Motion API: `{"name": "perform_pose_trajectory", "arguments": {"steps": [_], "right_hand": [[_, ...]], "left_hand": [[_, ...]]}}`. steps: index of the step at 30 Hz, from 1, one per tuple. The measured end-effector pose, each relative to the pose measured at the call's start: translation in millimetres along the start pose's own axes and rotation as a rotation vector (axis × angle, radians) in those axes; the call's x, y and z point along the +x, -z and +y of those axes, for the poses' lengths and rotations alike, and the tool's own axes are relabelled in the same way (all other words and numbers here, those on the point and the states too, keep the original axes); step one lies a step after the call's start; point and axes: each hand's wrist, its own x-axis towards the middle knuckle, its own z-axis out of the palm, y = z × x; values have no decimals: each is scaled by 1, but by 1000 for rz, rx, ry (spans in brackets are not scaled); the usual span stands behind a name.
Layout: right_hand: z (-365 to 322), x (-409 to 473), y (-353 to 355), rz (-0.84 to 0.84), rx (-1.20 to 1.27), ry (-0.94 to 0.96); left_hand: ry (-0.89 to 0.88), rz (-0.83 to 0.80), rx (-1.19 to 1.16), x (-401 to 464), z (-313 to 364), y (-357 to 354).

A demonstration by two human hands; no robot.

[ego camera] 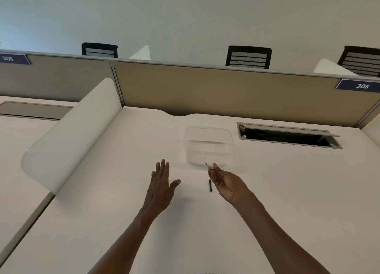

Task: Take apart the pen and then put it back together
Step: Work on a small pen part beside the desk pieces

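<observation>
My right hand [225,182] pinches a thin pale pen part [208,166] between thumb and fingers, its tip pointing up and left. A small black pen piece [210,185] lies on the white desk [102,201] just left of that hand. My left hand [161,184] hovers over the desk with straight, spread fingers and holds nothing. Most of the pale pen part is hidden inside my right fingers.
A clear plastic container [208,145] stands on the desk just beyond my hands. An open cable hatch [287,135] is at the back right. A curved white divider [78,133] borders the left, and a tan partition [226,88] closes the back.
</observation>
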Motion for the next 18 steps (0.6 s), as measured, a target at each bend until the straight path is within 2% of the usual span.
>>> {"name": "perform_pose_trajectory", "arguments": {"steps": [3,7,18], "right_hand": [[0,2,4,17,-14,6],[1,4,6,50,-54,31],[14,29,5,147,-132,192]], "left_hand": [[34,-66,151,-3,-22,-12],[118,-118,232,-10,-42,-23],[97,-88,326,-8,-52,-35]]}}
